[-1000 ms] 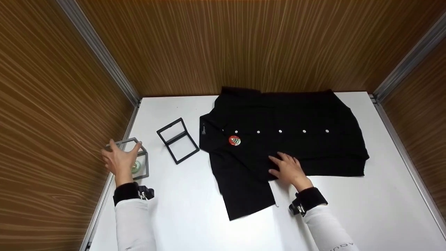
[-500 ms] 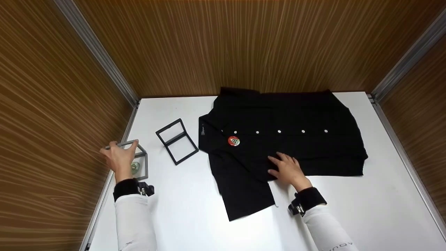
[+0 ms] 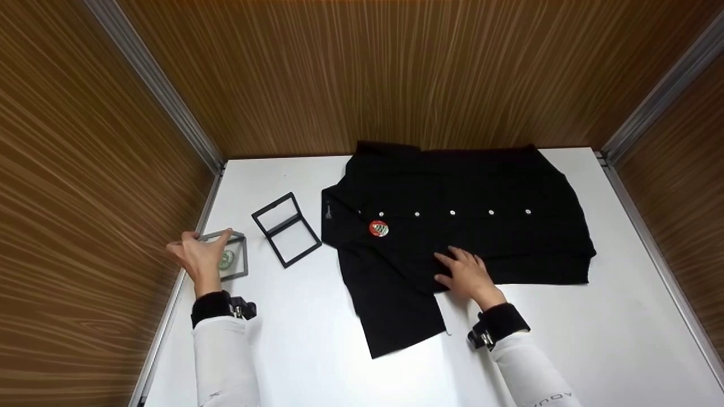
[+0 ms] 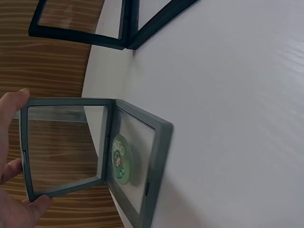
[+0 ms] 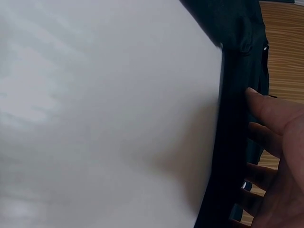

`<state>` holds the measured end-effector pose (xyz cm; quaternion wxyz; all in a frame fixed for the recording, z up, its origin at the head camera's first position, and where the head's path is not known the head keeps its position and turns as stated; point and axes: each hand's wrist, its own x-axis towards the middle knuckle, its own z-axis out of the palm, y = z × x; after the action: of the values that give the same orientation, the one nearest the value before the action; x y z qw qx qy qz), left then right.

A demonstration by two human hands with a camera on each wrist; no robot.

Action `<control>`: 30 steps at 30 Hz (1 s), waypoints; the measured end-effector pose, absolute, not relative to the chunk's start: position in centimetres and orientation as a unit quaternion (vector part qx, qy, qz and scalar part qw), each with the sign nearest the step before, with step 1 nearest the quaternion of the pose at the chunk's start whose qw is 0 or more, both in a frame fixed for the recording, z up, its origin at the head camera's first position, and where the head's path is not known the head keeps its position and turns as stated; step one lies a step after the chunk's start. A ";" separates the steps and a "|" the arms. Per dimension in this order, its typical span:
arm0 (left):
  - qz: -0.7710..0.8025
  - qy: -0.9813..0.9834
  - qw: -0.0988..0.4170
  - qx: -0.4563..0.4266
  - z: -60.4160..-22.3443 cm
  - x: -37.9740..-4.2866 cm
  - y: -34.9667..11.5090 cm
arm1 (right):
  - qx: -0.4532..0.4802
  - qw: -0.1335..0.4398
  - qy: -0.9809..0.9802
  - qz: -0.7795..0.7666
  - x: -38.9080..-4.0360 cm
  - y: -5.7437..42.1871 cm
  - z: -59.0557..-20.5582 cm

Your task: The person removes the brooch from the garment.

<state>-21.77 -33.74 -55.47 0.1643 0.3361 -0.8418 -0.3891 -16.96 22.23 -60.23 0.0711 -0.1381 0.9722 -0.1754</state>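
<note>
A grey hinged display case [image 4: 162, 156] with clear panels stands part-way open at the table's left side. My left hand [image 3: 198, 259] grips the upright lid, thumb and fingers at its opposite corners in the left wrist view. Inside the lower half lies a round green badge [image 4: 122, 159]. My right hand [image 3: 467, 275] rests with spread fingers on the near edge of a black button-up shirt [image 3: 407, 265], which lies flat with its collar to the left. A round red badge [image 3: 379, 228] sits on the shirt below the collar.
A second, black hinged case [image 3: 285, 229] stands open between the grey case and the collar. Wood-patterned panels [image 3: 384, 73] wall in the white table [image 3: 305, 333] at the back and both sides.
My left hand has moved slightly right, and the grey case's lid has swung up, narrowing its opening. The right hand stays on the shirt.
</note>
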 end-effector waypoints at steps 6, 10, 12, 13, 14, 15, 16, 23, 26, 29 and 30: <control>-0.389 -0.840 0.168 0.339 -56.2 -21.6 -33.3 | -0.139 0.069 0.972 -0.175 -17.0 22.3 -60.2; -0.377 -0.847 0.141 0.346 -56.4 -21.1 -33.1 | -0.140 0.068 0.973 -0.173 -17.0 22.3 -60.3; -0.359 -0.857 0.129 0.347 -56.5 -20.8 -33.1 | -0.140 0.069 0.972 -0.173 -17.0 22.3 -60.3; -0.349 -0.862 0.124 0.346 -56.5 -20.6 -33.1 | -0.140 0.070 0.972 -0.173 -16.9 22.3 -60.3; -0.338 -0.867 0.118 0.346 -56.5 -20.4 -33.1 | -0.141 0.069 0.972 -0.172 -16.9 22.2 -60.3; -0.329 -0.871 0.112 0.346 -56.5 -20.2 -33.1 | -0.142 0.068 0.972 -0.173 -17.0 22.2 -60.3; -0.319 -0.876 0.108 0.345 -56.5 -20.0 -33.1 | -0.143 0.067 0.972 -0.173 -17.0 22.2 -60.3; -0.297 -0.886 0.092 0.345 -57.8 -18.6 -32.7 | -0.141 0.070 0.972 -0.172 -17.0 22.1 -60.3; -0.303 -0.882 0.091 0.350 -58.7 -18.1 -32.3 | -0.140 0.070 0.973 -0.172 -17.0 22.2 -60.3; -0.304 -0.880 0.089 0.354 -59.5 -17.8 -32.0 | -0.140 0.068 0.972 -0.175 -16.9 22.3 -60.2; -0.303 -0.880 0.090 0.354 -59.7 -17.7 -31.9 | -0.141 0.067 0.972 -0.176 -16.9 22.3 -60.3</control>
<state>-17.69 -31.90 -59.70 0.0902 0.3539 -0.8801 -0.3035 -16.92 22.27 -60.26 0.0669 -0.1406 0.9721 -0.1756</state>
